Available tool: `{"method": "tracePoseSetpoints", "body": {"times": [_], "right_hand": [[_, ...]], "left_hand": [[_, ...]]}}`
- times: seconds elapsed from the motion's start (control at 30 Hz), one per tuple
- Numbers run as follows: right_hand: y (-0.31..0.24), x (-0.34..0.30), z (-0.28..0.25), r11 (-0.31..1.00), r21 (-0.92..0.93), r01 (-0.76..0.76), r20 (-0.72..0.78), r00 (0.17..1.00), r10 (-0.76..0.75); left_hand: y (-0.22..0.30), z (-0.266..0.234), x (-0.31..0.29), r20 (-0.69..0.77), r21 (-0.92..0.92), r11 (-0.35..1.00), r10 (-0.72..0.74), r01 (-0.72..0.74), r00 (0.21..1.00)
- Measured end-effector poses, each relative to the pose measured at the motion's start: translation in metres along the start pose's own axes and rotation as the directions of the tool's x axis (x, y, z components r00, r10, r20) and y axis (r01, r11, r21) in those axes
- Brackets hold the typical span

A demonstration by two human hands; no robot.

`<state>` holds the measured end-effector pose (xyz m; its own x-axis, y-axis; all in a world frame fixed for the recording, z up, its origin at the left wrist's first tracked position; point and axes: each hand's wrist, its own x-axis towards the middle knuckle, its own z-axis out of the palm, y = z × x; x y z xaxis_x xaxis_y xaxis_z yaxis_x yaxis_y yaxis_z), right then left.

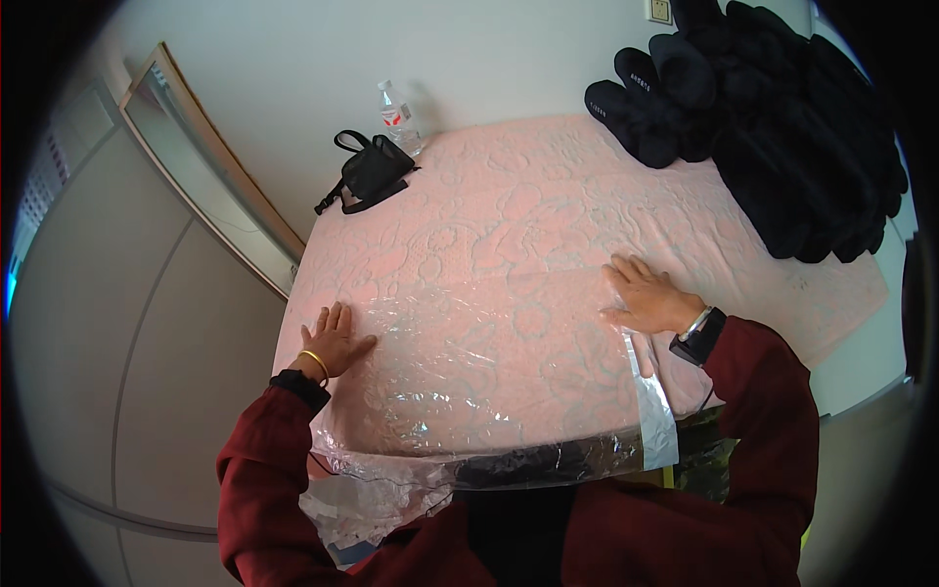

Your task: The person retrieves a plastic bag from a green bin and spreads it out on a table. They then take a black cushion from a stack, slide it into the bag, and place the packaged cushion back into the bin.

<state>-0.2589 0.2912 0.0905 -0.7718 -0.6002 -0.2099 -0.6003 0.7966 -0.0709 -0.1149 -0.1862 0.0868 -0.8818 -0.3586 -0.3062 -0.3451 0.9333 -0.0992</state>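
Note:
A clear plastic sheet or bag (450, 364) lies spread over the pink patterned cloth, and its near part hangs over the front edge. My left hand (333, 342) rests flat at its left side, fingers apart and nothing in them. At the right side, my right hand (653, 295) presses down with spread fingers. Just below that hand, a whitish strip (653, 416) runs along the plastic and hangs past the table's edge. Any part of the plastic under my palms is hidden.
Pink cloth (489, 186) covers the table. A pile of soft black pieces with rounded ends (773, 127) fills the far right. At the far left are a small black bag (372, 168) and a clear bottle (398, 115). A framed mirror (201, 161) leans left.

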Motion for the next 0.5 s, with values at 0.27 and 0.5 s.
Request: {"method": "tracePoseSetpoints", "body": {"times": [0.27, 0.5], "right_hand": [[0.007, 0.016, -0.001, 0.967, 0.253, -0.037, -0.200, 0.976, 0.089], [0.050, 0.021, 0.027, 0.621, 0.784, 0.015, -0.191, 0.957, 0.218]], "left_hand": [[0.013, -0.001, 0.034, -0.114, -0.191, 0.917, 0.334, -0.350, 0.936], [0.018, -0.020, 0.036, -0.124, -0.171, 0.934, 0.295, -0.314, 0.947]]}}
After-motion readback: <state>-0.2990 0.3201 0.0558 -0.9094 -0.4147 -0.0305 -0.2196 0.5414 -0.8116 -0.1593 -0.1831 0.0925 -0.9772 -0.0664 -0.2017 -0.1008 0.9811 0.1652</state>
